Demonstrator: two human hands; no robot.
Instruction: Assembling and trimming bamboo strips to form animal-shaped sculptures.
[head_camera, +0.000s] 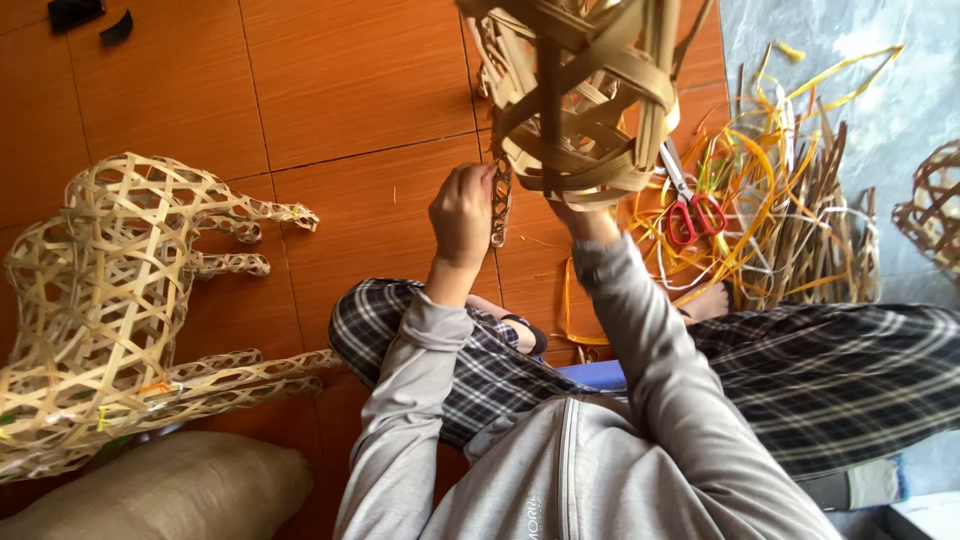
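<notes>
woven bamboo frame (575, 110) | left hand (462, 215) pinching its strip – right hand (585, 222) half-hidden, grip unclear

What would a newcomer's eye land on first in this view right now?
Probably the open-weave bamboo frame held up at top centre, with the left hand pinching a narrow woven strip beside it and the right hand underneath, mostly hidden. Next, the finished woven animal figure lying on the orange tiled floor at left, and red-handled scissors among loose strips at right.
</notes>
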